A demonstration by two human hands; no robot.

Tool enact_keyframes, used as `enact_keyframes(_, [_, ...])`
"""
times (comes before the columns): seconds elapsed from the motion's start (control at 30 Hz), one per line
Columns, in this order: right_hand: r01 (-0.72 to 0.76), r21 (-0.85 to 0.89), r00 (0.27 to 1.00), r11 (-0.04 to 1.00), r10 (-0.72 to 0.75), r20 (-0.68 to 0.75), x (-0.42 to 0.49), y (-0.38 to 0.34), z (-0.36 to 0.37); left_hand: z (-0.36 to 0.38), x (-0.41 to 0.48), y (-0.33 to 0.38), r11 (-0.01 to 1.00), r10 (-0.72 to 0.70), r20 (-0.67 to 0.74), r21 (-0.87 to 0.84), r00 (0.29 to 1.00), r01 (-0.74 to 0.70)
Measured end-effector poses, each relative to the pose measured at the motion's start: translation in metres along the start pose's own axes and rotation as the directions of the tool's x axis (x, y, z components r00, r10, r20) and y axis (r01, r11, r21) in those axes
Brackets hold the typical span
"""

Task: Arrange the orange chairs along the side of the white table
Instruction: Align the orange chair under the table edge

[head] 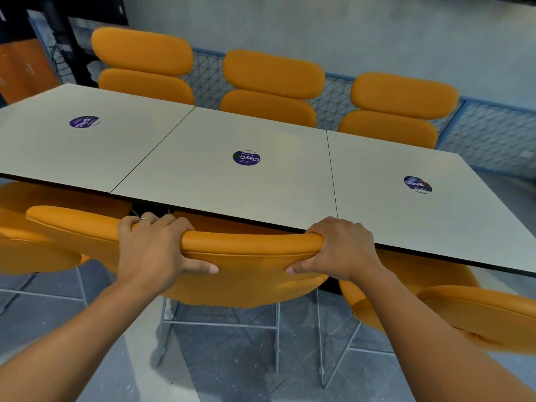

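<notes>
middle near chair, orange, stands at the near long edge of the white table, seat tucked under the top, backrest rim just near of the table edge; cannot tell if they touch. its wire legs stand on the grey tiled floor.

left hand grasps the left part of the backrest rim, fingers curled over the top, thumb flat on the near face pointing right. ring on one finger. right hand grasps the right corner of the rim, fingers wrapped over, thumb on the near face pointing left. both forearms come up from the near bottom corners, hands well apart.

left near chair just beside it, partly under the table. right near chair sits angled, backrest out past the table edge. three far chairs line the far side, backs upright. table top is three panels, each with a round purple sticker. blue mesh fence behind the far chairs.
</notes>
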State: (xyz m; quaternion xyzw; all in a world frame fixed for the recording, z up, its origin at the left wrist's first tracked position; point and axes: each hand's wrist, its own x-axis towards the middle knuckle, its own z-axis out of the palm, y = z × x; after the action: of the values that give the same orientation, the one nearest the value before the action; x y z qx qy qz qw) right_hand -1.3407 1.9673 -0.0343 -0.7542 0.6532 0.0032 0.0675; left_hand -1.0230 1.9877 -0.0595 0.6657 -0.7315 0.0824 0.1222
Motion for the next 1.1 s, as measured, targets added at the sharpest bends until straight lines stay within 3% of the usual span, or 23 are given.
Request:
enact_keyframes(0.43, [-0.031, 0.016, 0.998, 0.999, 0.032, -0.053, 0.003, 0.053, -0.004, 0.005, -0.003, 0.059, 0.998, -0.059, -0.023, 0.011, 0.998, 0.059])
enact_keyframes(0.73, [-0.102, 0.066, 0.986, 0.993, 0.11, -0.123, -0.029, 0.018, 0.011, 0.002, -0.011, 0.022, 0.999, 0.048, -0.058, 0.015, 0.997, -0.047])
enact_keyframes(1.1, [-0.121, 0.072, 0.983, 0.99, 0.13, -0.127, -0.037, -0.005, 0.01, -0.003, -0.015, 0.0, 0.998, 0.058, 0.016, -0.012, 0.998, -0.058])
